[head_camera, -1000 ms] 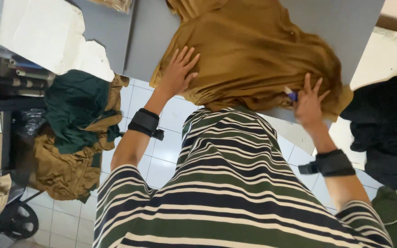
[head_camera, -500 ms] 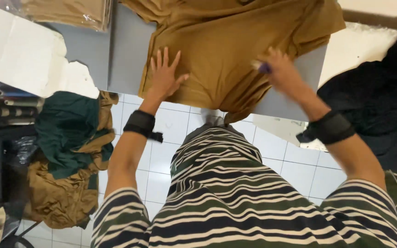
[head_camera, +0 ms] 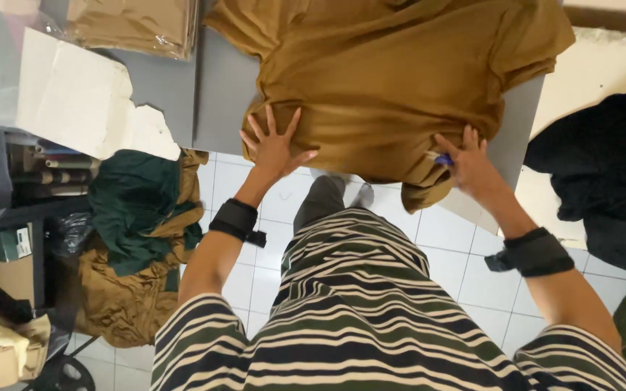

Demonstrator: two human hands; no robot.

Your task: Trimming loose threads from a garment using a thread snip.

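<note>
A mustard-brown shirt (head_camera: 393, 80) lies spread on a grey table (head_camera: 219, 101). My left hand (head_camera: 273, 145) rests flat with fingers apart on the shirt's near left edge. My right hand (head_camera: 469, 163) presses on the shirt's near right hem, which hangs over the table edge. A small blue and white object (head_camera: 440, 158), like a pen or marker, sits between that hand's fingers. Both wrists wear black bands.
A bagged folded brown garment (head_camera: 135, 25) and white paper (head_camera: 74, 98) lie at the table's left. A pile of green and brown clothes (head_camera: 135, 239) sits on the tiled floor at left. Dark clothing (head_camera: 603, 181) is heaped at right.
The view has shifted so the shirt and table sit lower and closer. Both hands slid slightly along the shirt's near edge; the left hand stays flat.
</note>
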